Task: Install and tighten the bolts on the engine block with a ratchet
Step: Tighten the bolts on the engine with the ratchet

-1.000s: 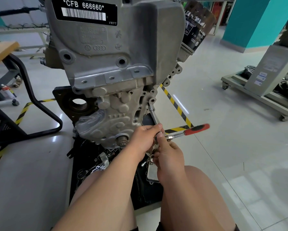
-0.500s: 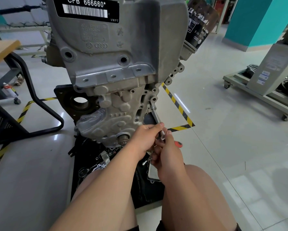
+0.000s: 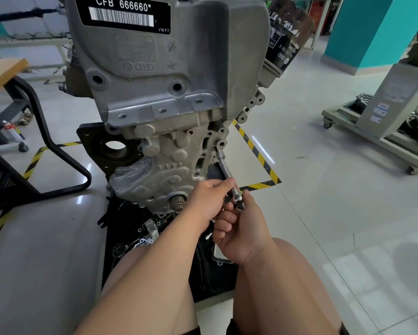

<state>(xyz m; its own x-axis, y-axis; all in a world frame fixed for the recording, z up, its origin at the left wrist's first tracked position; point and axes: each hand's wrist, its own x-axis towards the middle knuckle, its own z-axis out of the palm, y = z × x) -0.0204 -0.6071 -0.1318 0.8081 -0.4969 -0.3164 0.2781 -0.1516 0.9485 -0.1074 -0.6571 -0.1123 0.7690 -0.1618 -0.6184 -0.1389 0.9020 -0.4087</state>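
Left hand (image 3: 209,199) pinches the ratchet (image 3: 237,197) shaft, right hand (image 3: 239,229) clenches its handle — loose parts (image 3: 150,232) litter the black mat (image 3: 215,282).

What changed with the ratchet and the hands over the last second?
The handle of the ratchet swung from pointing right down toward the person; its red grip is now hidden under the right hand. Unchanged: the left hand holds the extension, which stays seated on the engine block.

The engine block (image 3: 159,93) stands on a mat (image 3: 208,284) on the floor. An oil filter (image 3: 287,39) projects at its upper right. A chair frame (image 3: 65,155) stands left of it, a cart (image 3: 333,112) well apart on the right.
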